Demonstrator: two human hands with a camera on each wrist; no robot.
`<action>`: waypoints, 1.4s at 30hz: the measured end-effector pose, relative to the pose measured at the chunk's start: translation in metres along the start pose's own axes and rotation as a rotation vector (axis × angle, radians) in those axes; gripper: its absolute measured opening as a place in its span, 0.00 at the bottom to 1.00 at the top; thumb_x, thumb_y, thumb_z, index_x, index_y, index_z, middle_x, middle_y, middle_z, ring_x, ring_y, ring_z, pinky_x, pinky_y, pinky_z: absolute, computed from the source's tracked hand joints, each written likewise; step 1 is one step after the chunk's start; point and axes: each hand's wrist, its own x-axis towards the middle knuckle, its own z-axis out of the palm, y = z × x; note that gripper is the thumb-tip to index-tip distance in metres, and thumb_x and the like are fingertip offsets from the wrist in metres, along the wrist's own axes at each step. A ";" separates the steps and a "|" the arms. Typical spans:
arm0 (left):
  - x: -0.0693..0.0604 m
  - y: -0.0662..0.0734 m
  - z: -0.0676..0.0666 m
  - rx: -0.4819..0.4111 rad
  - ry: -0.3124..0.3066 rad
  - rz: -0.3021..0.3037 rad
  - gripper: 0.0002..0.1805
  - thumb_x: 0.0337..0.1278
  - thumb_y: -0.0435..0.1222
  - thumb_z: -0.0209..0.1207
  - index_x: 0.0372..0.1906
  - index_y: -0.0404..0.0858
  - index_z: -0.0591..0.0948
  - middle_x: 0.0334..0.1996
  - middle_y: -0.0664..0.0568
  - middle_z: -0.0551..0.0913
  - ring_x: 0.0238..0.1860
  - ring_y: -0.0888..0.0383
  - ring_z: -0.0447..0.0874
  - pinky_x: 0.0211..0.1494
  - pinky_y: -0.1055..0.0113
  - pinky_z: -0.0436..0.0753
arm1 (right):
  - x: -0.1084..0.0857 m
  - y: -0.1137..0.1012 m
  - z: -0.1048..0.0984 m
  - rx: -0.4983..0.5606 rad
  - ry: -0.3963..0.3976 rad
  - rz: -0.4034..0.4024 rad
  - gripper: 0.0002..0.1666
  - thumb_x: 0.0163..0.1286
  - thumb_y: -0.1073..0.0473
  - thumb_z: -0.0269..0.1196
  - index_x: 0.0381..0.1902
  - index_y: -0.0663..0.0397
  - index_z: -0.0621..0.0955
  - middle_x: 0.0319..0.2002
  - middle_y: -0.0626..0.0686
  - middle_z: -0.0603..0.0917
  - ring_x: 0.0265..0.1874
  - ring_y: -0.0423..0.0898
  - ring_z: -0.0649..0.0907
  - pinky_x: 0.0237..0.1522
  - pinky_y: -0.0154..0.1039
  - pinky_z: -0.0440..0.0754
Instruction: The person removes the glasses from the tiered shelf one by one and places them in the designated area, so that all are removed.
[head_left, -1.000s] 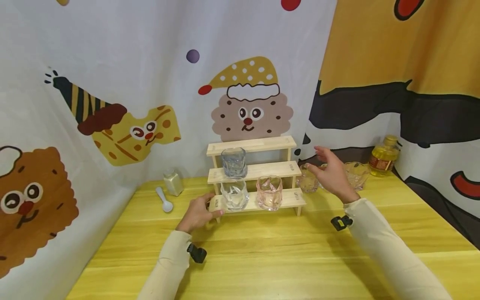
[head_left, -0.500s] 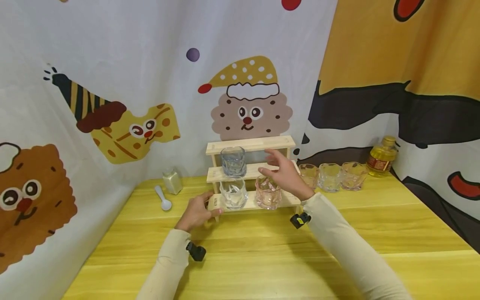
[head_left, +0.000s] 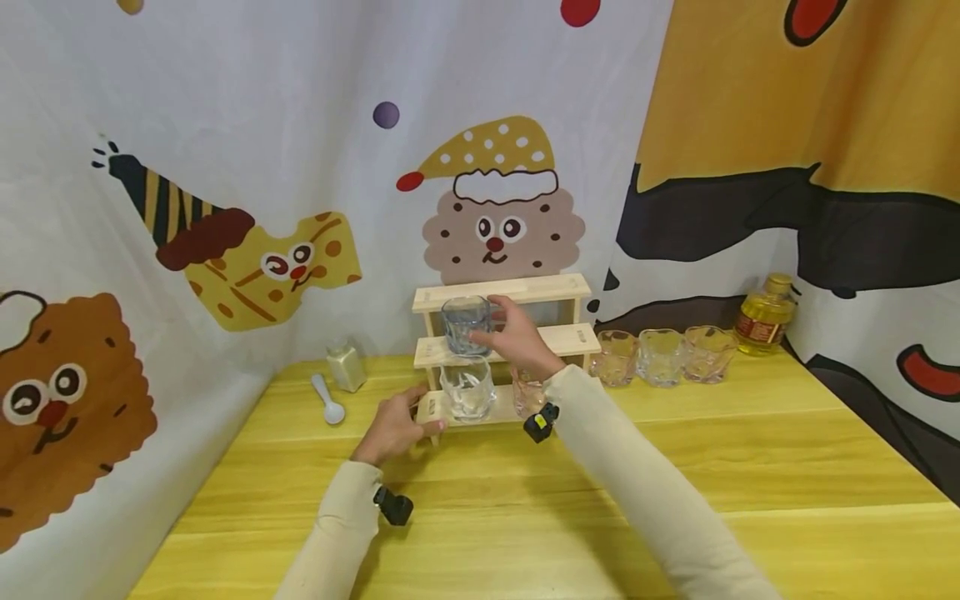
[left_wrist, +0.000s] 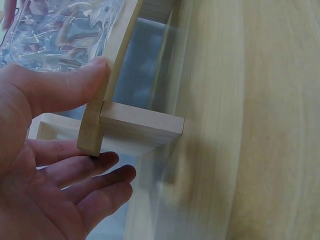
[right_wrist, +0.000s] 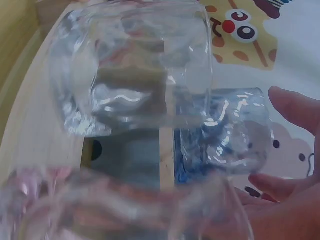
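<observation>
A three-step wooden display stand stands against the back curtain. My left hand grips the left end of its lowest step; the left wrist view shows the thumb on the board and fingers beneath. My right hand is at the blue-grey glass on the middle step, thumb in front and fingers to its right. In the right wrist view, the fingers are spread about that glass; firm contact is not visible. On the lowest step are a clear glass and a pink glass, partly hidden by my right wrist.
Right of the stand, a pink glass, a clear glass and another pink glass stand in a row. Beyond is an oil bottle. At left are a small white jar and a spoon on the table.
My right hand has moved left from near the row of glasses, past the pink glass on the stand, to the blue-grey glass. My left hand has stayed on the stand.
</observation>
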 end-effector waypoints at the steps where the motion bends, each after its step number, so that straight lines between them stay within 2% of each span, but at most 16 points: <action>1: 0.000 0.000 0.000 0.002 -0.003 -0.002 0.39 0.57 0.41 0.71 0.71 0.33 0.70 0.63 0.36 0.80 0.63 0.38 0.81 0.62 0.47 0.82 | 0.002 0.000 0.003 0.005 0.004 0.008 0.50 0.68 0.52 0.68 0.80 0.48 0.55 0.74 0.63 0.65 0.72 0.60 0.70 0.66 0.58 0.77; 4: 0.001 0.003 -0.001 0.027 -0.014 -0.011 0.38 0.57 0.41 0.71 0.71 0.35 0.72 0.62 0.38 0.81 0.62 0.40 0.81 0.62 0.47 0.82 | 0.009 -0.002 0.009 0.022 0.032 0.022 0.52 0.66 0.52 0.70 0.80 0.49 0.55 0.74 0.62 0.64 0.71 0.61 0.71 0.65 0.58 0.77; 8: 0.003 0.006 -0.003 0.065 -0.023 -0.035 0.34 0.56 0.41 0.72 0.67 0.36 0.76 0.60 0.41 0.83 0.61 0.42 0.81 0.63 0.45 0.80 | 0.016 -0.005 0.017 0.023 0.064 0.028 0.54 0.62 0.50 0.73 0.79 0.50 0.57 0.76 0.60 0.63 0.72 0.61 0.69 0.69 0.58 0.74; 13: 0.006 0.009 -0.005 0.073 -0.030 -0.060 0.33 0.54 0.41 0.73 0.65 0.36 0.77 0.57 0.42 0.84 0.54 0.47 0.84 0.60 0.48 0.82 | 0.021 -0.004 0.023 0.029 0.095 0.038 0.55 0.61 0.50 0.74 0.78 0.49 0.58 0.77 0.58 0.63 0.73 0.60 0.69 0.71 0.58 0.72; 16: 0.007 0.009 -0.004 0.075 -0.022 -0.050 0.35 0.53 0.40 0.73 0.66 0.35 0.76 0.56 0.42 0.84 0.50 0.50 0.85 0.56 0.51 0.82 | 0.022 -0.004 0.023 0.030 0.114 0.049 0.53 0.60 0.50 0.75 0.77 0.47 0.60 0.75 0.58 0.65 0.71 0.60 0.71 0.69 0.57 0.73; 25: 0.010 0.010 -0.001 0.091 0.002 -0.023 0.35 0.52 0.38 0.74 0.66 0.36 0.77 0.53 0.41 0.86 0.46 0.51 0.85 0.54 0.52 0.83 | 0.023 -0.007 0.020 0.035 0.098 0.090 0.49 0.59 0.49 0.75 0.72 0.42 0.61 0.70 0.59 0.69 0.64 0.59 0.76 0.63 0.58 0.77; 35: 0.008 0.009 0.001 0.095 -0.010 -0.037 0.35 0.53 0.38 0.73 0.68 0.37 0.76 0.54 0.41 0.86 0.50 0.50 0.86 0.51 0.53 0.84 | 0.022 -0.001 0.022 0.004 0.094 0.058 0.53 0.61 0.49 0.74 0.77 0.47 0.58 0.75 0.59 0.65 0.68 0.60 0.73 0.67 0.58 0.75; 38: 0.008 0.010 0.000 0.091 -0.017 -0.047 0.35 0.53 0.39 0.73 0.67 0.38 0.76 0.54 0.42 0.86 0.48 0.51 0.85 0.50 0.55 0.84 | 0.021 -0.003 0.021 -0.006 0.112 0.050 0.53 0.60 0.50 0.75 0.77 0.47 0.59 0.71 0.60 0.69 0.64 0.59 0.76 0.64 0.56 0.78; 42: 0.008 0.010 -0.003 0.087 -0.021 -0.061 0.35 0.54 0.38 0.73 0.68 0.37 0.75 0.54 0.41 0.86 0.47 0.52 0.85 0.50 0.56 0.83 | 0.021 -0.011 0.016 -0.037 0.149 0.012 0.52 0.59 0.50 0.76 0.75 0.49 0.62 0.62 0.60 0.75 0.52 0.54 0.80 0.52 0.49 0.82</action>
